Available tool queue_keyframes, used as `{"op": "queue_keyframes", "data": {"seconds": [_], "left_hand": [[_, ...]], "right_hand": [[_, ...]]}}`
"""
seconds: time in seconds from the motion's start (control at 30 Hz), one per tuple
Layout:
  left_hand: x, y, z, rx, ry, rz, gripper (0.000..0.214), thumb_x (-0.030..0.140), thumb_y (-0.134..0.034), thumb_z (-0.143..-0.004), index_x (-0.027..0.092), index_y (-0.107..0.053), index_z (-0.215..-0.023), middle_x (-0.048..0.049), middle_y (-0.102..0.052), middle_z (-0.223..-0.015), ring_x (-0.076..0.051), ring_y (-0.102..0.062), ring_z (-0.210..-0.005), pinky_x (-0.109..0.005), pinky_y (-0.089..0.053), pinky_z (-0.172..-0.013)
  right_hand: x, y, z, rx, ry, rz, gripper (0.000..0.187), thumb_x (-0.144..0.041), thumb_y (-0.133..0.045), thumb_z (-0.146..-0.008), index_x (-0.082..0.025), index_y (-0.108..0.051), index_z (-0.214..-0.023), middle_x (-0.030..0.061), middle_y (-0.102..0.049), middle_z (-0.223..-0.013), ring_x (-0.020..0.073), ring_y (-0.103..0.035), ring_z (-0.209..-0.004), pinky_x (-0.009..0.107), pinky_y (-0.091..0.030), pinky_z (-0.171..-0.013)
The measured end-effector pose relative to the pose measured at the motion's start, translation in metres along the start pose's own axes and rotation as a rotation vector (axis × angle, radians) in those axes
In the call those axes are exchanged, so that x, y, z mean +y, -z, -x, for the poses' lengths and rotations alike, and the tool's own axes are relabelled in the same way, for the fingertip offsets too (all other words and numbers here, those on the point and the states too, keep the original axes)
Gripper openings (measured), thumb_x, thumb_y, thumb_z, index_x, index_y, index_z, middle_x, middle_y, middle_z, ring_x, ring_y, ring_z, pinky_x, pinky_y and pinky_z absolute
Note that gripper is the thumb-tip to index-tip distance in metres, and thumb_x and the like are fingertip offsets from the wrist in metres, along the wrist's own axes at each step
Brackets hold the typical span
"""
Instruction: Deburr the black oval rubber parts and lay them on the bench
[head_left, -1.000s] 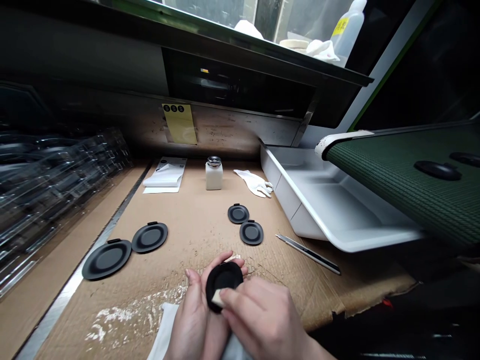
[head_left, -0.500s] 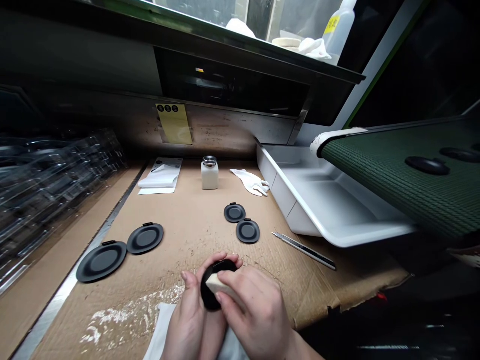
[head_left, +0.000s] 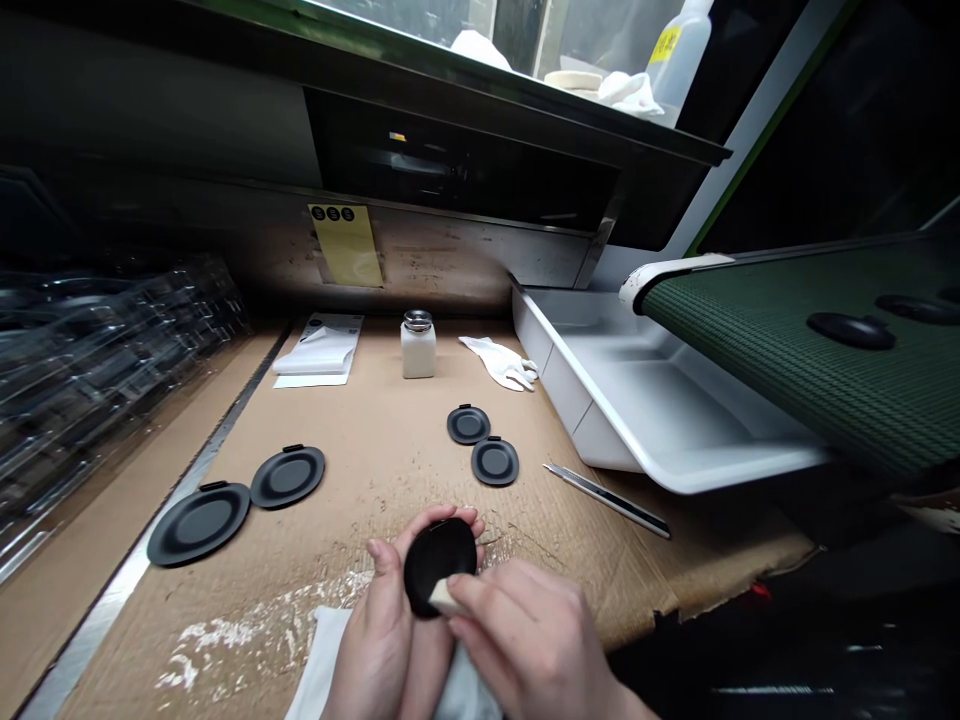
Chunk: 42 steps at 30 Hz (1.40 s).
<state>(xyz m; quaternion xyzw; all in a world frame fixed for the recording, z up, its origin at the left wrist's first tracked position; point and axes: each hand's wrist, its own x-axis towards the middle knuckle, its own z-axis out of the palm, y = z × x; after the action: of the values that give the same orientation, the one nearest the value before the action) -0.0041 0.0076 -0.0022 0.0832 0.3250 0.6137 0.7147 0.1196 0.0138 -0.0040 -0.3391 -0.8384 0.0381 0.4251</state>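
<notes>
A round black lid-like part point(head_left: 438, 560) rests in my left hand point(head_left: 382, 630), whose fingers curl behind it. My right hand point(head_left: 536, 625) pinches a small cream-white block point(head_left: 445, 598), and its tip touches the lower right of the part's dark face. Under my wrists lies a white cloth point(head_left: 321, 655). Farther up the cardboard are similar black parts: a pair at the left point(head_left: 201, 525) and a smaller pair near the middle point(head_left: 495, 461). The side of the block inside my right fingers is hidden.
A craft knife point(head_left: 607, 500) lies right of my hands, beside a grey-white tray point(head_left: 675, 480). At the back stand a pump bottle point(head_left: 418, 346), a white glove point(head_left: 501, 362) and a paper sheet point(head_left: 319, 352). Clear plastic trays point(head_left: 97, 370) fill the left; a green conveyor belt point(head_left: 780, 340) carries black parts.
My right hand has slid the block down and to the right across the black part, uncovering more of its face. My left hand holds nearly the same place.
</notes>
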Motion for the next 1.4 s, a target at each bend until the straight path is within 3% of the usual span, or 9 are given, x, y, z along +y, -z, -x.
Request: {"op": "queue_keyframes", "data": {"seconds": [0.1, 0.2, 0.37, 0.57, 1.03, 1.17, 1.33, 1.4], "left_hand": [[-0.001, 0.0, 0.0, -0.035, -0.035, 0.01, 0.046, 0.051, -0.035, -0.085, 0.018, -0.063, -0.099, -0.0099, -0.065, -0.108, -0.023, -0.048, -0.115, -0.038, -0.027, -0.104], [-0.002, 0.0, 0.0, -0.04, -0.046, -0.006, 0.046, 0.051, -0.036, -0.085, 0.017, -0.063, -0.1, -0.0104, -0.064, -0.11, -0.024, -0.046, -0.119, -0.038, -0.025, -0.106], [-0.003, -0.001, 0.001, -0.039, -0.021, -0.041, 0.044, 0.053, -0.04, -0.083, 0.02, -0.062, -0.102, -0.0091, -0.063, -0.112, -0.023, -0.046, -0.117, -0.039, -0.026, -0.105], [-0.003, 0.0, 0.001, 0.002, -0.037, -0.082, 0.041, 0.051, -0.042, -0.083, 0.019, -0.064, -0.097, -0.0076, -0.065, -0.107, -0.02, -0.049, -0.114, -0.032, -0.031, -0.103], [-0.002, -0.003, 0.002, -0.004, -0.011, -0.052, 0.04, 0.048, -0.04, -0.085, 0.018, -0.064, -0.095, -0.0083, -0.067, -0.104, -0.02, -0.054, -0.108, -0.035, -0.029, -0.104], [-0.002, 0.0, -0.001, -0.03, -0.024, -0.03, 0.04, 0.047, -0.041, -0.085, 0.017, -0.064, -0.095, -0.0095, -0.066, -0.105, -0.02, -0.053, -0.11, -0.034, -0.031, -0.103], [0.001, -0.002, -0.001, -0.022, 0.001, 0.018, 0.041, 0.047, -0.042, -0.085, 0.015, -0.065, -0.097, -0.0106, -0.067, -0.105, -0.023, -0.052, -0.113, -0.035, -0.028, -0.106], [0.003, -0.004, 0.0, -0.031, 0.028, 0.028, 0.041, 0.046, -0.042, -0.085, 0.014, -0.065, -0.098, -0.0117, -0.067, -0.107, -0.023, -0.051, -0.114, -0.036, -0.028, -0.106]], "right_hand": [[0.015, 0.022, 0.0, 0.01, -0.098, 0.045, 0.018, -0.013, -0.051, -0.085, -0.015, -0.06, -0.101, 0.0055, -0.064, -0.076, 0.0159, -0.055, -0.067, 0.027, -0.045, -0.06], [0.021, 0.031, -0.003, 0.021, -0.144, 0.047, 0.019, -0.012, -0.051, -0.085, -0.017, -0.061, -0.1, 0.0051, -0.065, -0.08, 0.0158, -0.055, -0.071, 0.028, -0.045, -0.064], [0.009, 0.013, -0.001, -0.027, -0.007, 0.05, 0.021, -0.013, -0.05, -0.084, -0.015, -0.062, -0.102, 0.0053, -0.063, -0.074, 0.016, -0.053, -0.066, 0.028, -0.044, -0.057], [-0.003, -0.006, 0.005, 0.039, 0.032, 0.1, 0.02, -0.012, -0.048, -0.084, -0.01, -0.063, -0.096, 0.0044, -0.059, -0.062, 0.0144, -0.05, -0.056, 0.026, -0.04, -0.049], [-0.009, -0.004, 0.0, 0.011, 0.001, 0.108, 0.02, -0.016, -0.045, -0.086, -0.013, -0.064, -0.092, 0.0032, -0.057, -0.061, 0.0139, -0.049, -0.055, 0.025, -0.038, -0.049], [-0.002, 0.01, -0.002, -0.013, -0.016, 0.158, 0.019, -0.017, -0.046, -0.086, -0.015, -0.064, -0.094, 0.0025, -0.058, -0.061, 0.0142, -0.051, -0.056, 0.026, -0.038, -0.049], [0.023, 0.036, -0.01, 0.188, -0.096, 0.204, 0.025, -0.013, -0.057, -0.082, -0.016, -0.059, -0.107, 0.0058, -0.066, -0.081, 0.0156, -0.057, -0.07, 0.028, -0.046, -0.064], [0.031, 0.038, -0.009, 0.149, -0.108, 0.252, 0.021, -0.014, -0.057, -0.082, -0.017, -0.061, -0.103, 0.0053, -0.066, -0.079, 0.0156, -0.056, -0.069, 0.029, -0.046, -0.064]]}}
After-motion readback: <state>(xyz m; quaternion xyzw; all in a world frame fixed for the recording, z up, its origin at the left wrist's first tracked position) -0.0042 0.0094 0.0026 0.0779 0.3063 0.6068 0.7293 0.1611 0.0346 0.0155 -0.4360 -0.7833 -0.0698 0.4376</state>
